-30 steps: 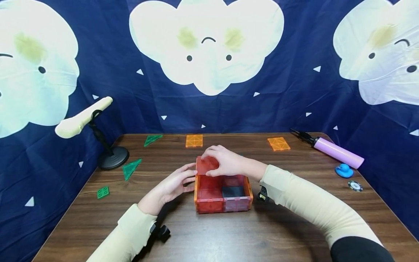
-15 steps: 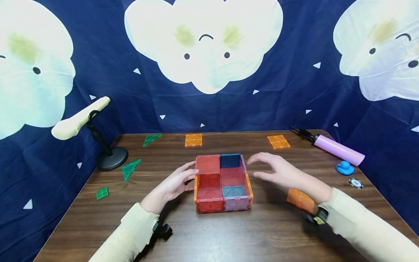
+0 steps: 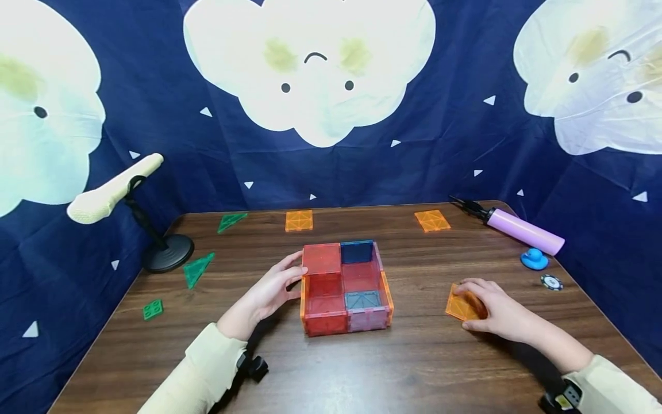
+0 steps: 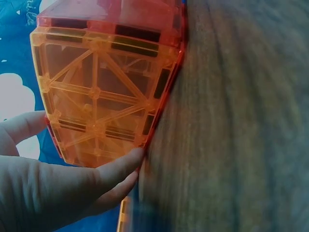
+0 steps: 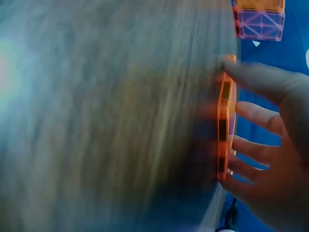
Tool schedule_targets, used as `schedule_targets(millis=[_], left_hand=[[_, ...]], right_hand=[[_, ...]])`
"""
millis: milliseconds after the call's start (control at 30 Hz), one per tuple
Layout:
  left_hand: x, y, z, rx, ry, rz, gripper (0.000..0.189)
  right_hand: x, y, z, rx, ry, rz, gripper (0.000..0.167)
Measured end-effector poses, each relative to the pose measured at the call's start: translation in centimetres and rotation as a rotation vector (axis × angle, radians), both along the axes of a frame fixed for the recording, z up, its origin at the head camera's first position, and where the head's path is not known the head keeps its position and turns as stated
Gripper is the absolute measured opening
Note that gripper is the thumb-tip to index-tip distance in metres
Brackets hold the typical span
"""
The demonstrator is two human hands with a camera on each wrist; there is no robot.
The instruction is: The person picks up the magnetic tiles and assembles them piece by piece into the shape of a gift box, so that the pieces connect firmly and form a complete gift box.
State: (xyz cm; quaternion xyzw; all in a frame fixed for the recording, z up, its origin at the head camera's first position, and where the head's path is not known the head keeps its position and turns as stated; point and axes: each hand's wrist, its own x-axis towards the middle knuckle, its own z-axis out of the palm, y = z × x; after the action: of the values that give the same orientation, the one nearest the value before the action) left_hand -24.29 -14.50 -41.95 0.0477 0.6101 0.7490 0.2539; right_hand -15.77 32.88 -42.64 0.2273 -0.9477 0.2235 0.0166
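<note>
A low box of translucent magnetic tiles [image 3: 323, 323] stands mid-table, with red and purple fronts, orange sides and a blue piece at the back. Over its back left part lies a red square tile [image 3: 322, 259]; the other compartments show from above. My left hand [image 3: 270, 293] rests on the box's left side, fingertips touching the orange wall [image 4: 96, 92]. Off to the right, my right hand [image 3: 499, 310] grips a square orange magnetic tile [image 3: 457, 305] by its edges, thumb on the near edge and fingers on the far one. In the right wrist view that tile appears edge-on beside the fingertips.
Two orange square tiles [image 3: 299, 221] [image 3: 432, 221] lie along the back edge. Green triangle tiles [image 3: 198, 269] and a green toy brick [image 3: 152, 309] are at left, near a black stand [image 3: 168, 253]. At right lie a purple pump [image 3: 524, 231], blue duck [image 3: 534, 259] and poker chip [image 3: 551, 282].
My right hand has left the red tile on the box's back left, moved right and taken hold of the orange tile. The left hand stays at the box's side.
</note>
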Motion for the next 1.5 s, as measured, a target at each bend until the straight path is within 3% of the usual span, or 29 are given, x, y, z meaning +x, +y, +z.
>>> schedule_targets(millis=[233, 433, 600, 767, 967, 1200, 1500], left_hand=[[-0.3, 0.5, -0.2, 0.025, 0.025, -0.024, 0.068], [-0.4, 0.8, -0.2, 0.010, 0.043, -0.011, 0.067], [-0.5, 0.9, -0.3, -0.008, 0.059, 0.020, 0.067], [-0.5, 0.7, -0.3, 0.003, 0.061, 0.014, 0.068], [-0.5, 0.5, -0.3, 0.018, 0.052, -0.008, 0.067], [-0.6, 0.4, -0.2, -0.001, 0.059, -0.023, 0.067], [-1.3, -0.4, 0.4, -0.063, 0.053, 0.006, 0.064]], right_hand=[[-1.3, -0.3, -0.1, -0.006, 0.075, -0.012, 0.052], [-4.0, -2.7, 1.6, -0.147, 0.112, -0.007, 0.051], [-6.7, -6.3, 3.5, -0.252, 0.080, 0.068, 0.055], [-9.0, -10.2, 4.8, -0.241, 0.074, 0.167, 0.057], [-11.1, -13.7, 5.2, -0.242, 0.047, 0.281, 0.055], [-12.4, -15.8, 4.5, -0.231, 0.036, 0.408, 0.054], [-13.2, -16.2, 4.2, -0.272, -0.004, 0.458, 0.053]])
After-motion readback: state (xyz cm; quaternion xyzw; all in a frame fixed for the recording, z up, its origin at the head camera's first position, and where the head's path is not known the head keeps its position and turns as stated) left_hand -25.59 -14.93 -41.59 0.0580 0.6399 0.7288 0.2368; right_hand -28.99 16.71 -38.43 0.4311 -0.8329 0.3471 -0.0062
